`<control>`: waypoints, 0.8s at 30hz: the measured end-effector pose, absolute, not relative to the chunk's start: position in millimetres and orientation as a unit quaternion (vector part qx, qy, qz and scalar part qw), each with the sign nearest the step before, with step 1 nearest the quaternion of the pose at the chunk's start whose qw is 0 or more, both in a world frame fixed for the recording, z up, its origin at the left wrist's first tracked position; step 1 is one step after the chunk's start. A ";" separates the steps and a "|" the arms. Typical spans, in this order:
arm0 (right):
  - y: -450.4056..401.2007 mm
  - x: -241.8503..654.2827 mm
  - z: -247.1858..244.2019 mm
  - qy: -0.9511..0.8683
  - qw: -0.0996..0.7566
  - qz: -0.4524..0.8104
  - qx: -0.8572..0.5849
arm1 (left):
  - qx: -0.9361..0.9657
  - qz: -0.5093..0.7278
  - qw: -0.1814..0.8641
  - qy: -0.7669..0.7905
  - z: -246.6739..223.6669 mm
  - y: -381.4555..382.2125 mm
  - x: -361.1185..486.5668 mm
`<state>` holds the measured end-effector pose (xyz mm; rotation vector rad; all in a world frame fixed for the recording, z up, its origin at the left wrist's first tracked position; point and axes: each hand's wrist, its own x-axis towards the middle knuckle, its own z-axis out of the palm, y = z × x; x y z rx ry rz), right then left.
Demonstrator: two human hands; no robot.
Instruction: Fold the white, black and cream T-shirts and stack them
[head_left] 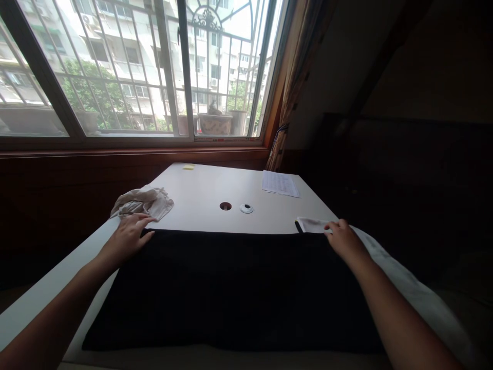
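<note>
A large black cloth lies spread flat over the near part of a white table, its far edge running nearly straight between my hands. My left hand is at the cloth's far left corner, thumb on the fabric and fingers stretched out apart from it, close to a crumpled pale cloth. At the far right corner, my right hand has its fingers curled in, with thumb and forefinger at the black cloth's edge. Just beyond that edge lies a white item with a dark strip beside it.
Printed papers lie at the table's back right, and a yellow note at the back left. Mid-table are a round cable hole and a white ring-shaped piece. A barred window and curtain stand behind.
</note>
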<state>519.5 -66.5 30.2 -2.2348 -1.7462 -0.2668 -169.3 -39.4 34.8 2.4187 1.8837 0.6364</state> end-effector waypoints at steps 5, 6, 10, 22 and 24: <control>-79.4 432.8 30.0 -0.693 0.095 -0.152 -0.698 | 0.865 0.148 0.053 0.476 41.8 -55.8 -90.6; -83.1 411.0 28.4 -0.721 0.093 -0.129 -0.675 | 0.881 0.136 0.052 0.450 39.9 -59.7 -72.1; -101.3 345.5 13.7 -0.796 0.055 0.013 -0.602 | 0.916 0.091 0.049 0.388 19.5 -71.1 -17.4; -122.8 474.6 -3.9 -0.741 0.051 0.036 -0.668 | 0.926 0.100 0.020 0.363 -9.7 -74.0 -38.9; -125.2 491.1 -4.9 -0.738 0.079 0.056 -0.668 | 0.930 0.085 0.023 0.357 -6.4 -76.3 -38.1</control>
